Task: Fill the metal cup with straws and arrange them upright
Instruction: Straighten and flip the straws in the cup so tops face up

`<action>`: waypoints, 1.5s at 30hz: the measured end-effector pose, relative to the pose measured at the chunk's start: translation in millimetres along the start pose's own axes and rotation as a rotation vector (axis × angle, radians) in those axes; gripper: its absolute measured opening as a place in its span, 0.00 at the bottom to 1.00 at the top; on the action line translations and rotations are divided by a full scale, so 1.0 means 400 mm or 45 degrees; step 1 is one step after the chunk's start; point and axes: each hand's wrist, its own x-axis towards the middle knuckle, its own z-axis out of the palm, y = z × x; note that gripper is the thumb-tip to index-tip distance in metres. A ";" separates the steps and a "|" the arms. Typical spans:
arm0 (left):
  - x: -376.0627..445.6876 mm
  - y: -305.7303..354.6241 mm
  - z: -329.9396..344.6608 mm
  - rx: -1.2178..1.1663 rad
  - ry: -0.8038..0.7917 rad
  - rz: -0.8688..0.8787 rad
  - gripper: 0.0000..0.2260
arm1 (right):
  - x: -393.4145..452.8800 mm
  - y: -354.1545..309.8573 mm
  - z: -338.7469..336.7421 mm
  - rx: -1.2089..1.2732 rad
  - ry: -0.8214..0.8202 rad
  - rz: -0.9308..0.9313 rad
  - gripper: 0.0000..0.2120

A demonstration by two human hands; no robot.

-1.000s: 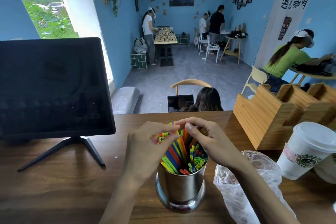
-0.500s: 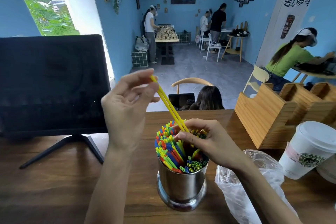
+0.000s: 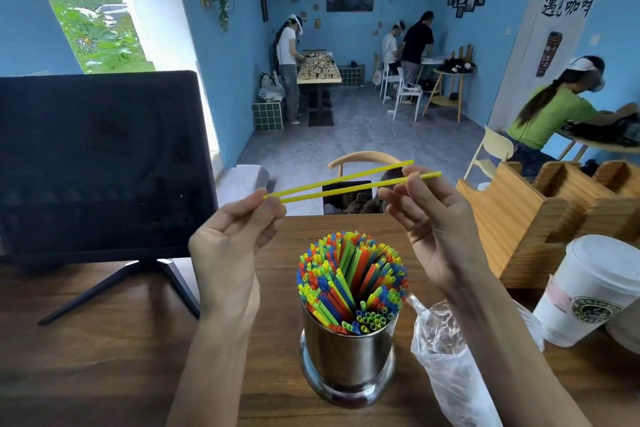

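Pinching 2 yellow straws w/ L hand & R hand fingers, above 1 full metal cup

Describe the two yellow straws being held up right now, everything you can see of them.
The two yellow straws are thin, straight tubes of what looks like plastic, lying nearly side by side and almost level, rising slightly to the right. They are held in the air above the metal cup. The left hand pinches their left ends; the right hand pinches near their right ends. Nothing else touches them.
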 end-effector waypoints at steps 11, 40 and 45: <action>-0.058 -0.055 -0.024 0.104 -0.305 -0.162 0.10 | 0.016 0.002 0.041 -0.156 -0.076 0.180 0.20; -0.037 -0.039 -0.007 1.728 -0.737 0.326 0.07 | -0.042 0.069 -0.032 -1.762 -0.301 -0.400 0.37; -0.031 -0.045 -0.013 1.658 -0.757 0.374 0.04 | -0.050 0.094 -0.044 -1.799 -0.336 -0.492 0.09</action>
